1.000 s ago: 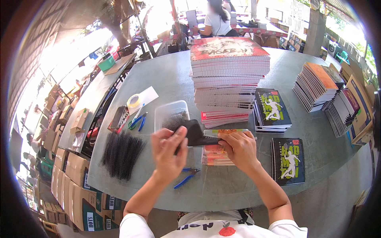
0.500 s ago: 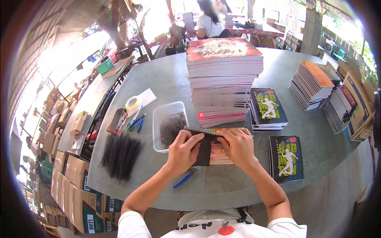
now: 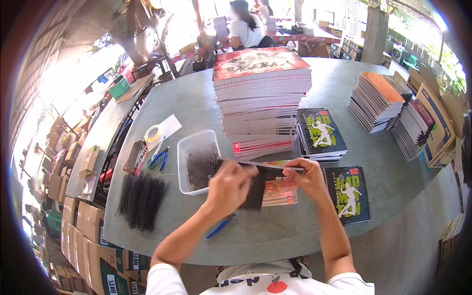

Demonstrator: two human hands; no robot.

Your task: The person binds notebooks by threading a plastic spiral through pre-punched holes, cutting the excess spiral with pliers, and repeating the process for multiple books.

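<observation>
My right hand (image 3: 310, 179) is closed with thumb and fingers on the right end of a dark-covered notebook (image 3: 255, 191), whose punched or coiled edge faces up. My left hand (image 3: 228, 186) is at the notebook's left end. Motion smears its fingers, so its grip cannot be made out. Below and behind the notebook lies a small stack of colourful booklets (image 3: 279, 191). Left of my left hand is a clear plastic tub (image 3: 181, 172) holding black coil bindings (image 3: 202, 164).
A tall stack of notebooks (image 3: 263, 93) rises ahead. Badminton-cover notebooks (image 3: 322, 132) lie to the right, near leaning notebook stacks (image 3: 376, 101). At left are loose black coils (image 3: 142, 201), a tape roll (image 3: 153, 133) and pliers (image 3: 157, 157). A blue-handled tool (image 3: 219, 227) lies near me.
My right hand has shifted to the notebook's right end, away from my left hand. My left hand is now blurred by motion. The view has moved slightly.
</observation>
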